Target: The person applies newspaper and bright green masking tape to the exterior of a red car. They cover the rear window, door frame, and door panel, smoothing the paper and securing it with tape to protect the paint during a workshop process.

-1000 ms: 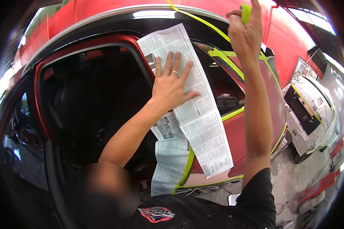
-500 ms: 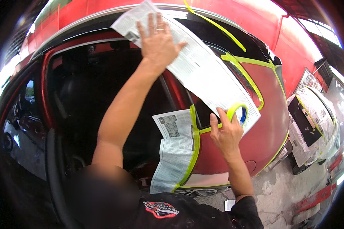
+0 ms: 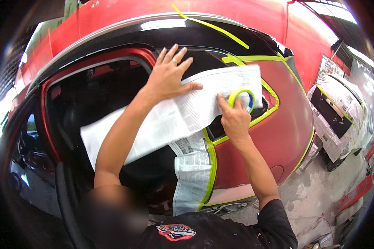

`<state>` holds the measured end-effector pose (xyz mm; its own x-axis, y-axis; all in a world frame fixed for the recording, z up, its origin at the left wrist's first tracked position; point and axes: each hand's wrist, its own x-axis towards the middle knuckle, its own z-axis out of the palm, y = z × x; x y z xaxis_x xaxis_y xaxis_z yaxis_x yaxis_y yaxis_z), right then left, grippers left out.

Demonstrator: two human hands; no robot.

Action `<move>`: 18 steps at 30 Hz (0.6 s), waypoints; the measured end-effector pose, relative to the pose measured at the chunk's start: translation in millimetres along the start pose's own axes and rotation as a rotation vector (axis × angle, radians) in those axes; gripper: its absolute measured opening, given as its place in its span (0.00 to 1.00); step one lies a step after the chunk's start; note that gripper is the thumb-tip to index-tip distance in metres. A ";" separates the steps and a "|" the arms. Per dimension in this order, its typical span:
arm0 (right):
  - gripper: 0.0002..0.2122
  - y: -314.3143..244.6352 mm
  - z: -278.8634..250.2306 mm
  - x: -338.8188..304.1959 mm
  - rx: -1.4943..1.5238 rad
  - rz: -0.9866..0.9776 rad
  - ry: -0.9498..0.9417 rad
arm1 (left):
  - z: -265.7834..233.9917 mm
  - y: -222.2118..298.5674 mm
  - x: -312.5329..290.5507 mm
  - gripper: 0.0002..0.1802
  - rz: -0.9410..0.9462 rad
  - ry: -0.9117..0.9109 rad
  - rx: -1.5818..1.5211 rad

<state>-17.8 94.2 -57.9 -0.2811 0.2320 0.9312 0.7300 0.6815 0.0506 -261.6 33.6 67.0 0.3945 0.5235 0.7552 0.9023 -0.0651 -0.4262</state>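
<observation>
A long sheet of newspaper (image 3: 153,128) lies slanted over the rear side windows of a dark red car (image 3: 274,141). My left hand (image 3: 168,79) is spread open at the upper edge of the sheet, fingers towards the roof and thumb on the paper. A roll of yellow-green masking tape (image 3: 232,98) with a blue core is in my right hand (image 3: 236,121), whose index finger presses on the sheet's right part. Strips of the same tape (image 3: 259,121) outline the small rear quarter window. Another newspaper piece (image 3: 191,174) hangs below, taped along its right edge (image 3: 212,166).
A loose tape strip (image 3: 220,31) runs over the black roof. Behind the car stands a red wall (image 3: 253,16). To the right, another vehicle (image 3: 340,112) is partly covered with paper and plastic on a grey concrete floor (image 3: 303,195).
The newspaper has swung from steeply slanted to flatter, its left end now lower over the door window. My left hand has come down; my right hand with the tape roll has moved up and left.
</observation>
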 end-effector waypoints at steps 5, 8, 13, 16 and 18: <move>0.24 -11.1 2.0 36.9 0.002 -0.183 0.089 | -31.3 43.5 -3.5 0.41 -0.255 -0.116 -0.213; 0.22 -13.8 6.2 60.2 -0.007 -0.249 0.047 | -49.7 45.9 -0.6 0.33 -0.455 -0.251 -0.399; 0.16 -13.5 -6.9 105.5 0.524 -0.105 -0.087 | -24.0 19.9 -18.0 0.25 -0.724 0.012 -1.046; 0.13 -7.4 -26.0 137.7 0.728 0.043 0.121 | -10.3 24.8 -16.4 0.20 -0.974 0.463 -1.313; 0.11 -15.7 -45.7 148.8 0.787 0.111 0.161 | 1.8 21.2 -22.0 0.20 -1.075 0.547 -1.242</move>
<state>-42.6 86.3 96.4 -0.0961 0.2655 0.9593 0.0791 0.9628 -0.2585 -251.5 22.2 40.5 -0.6533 0.4597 0.6015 0.2612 -0.6089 0.7490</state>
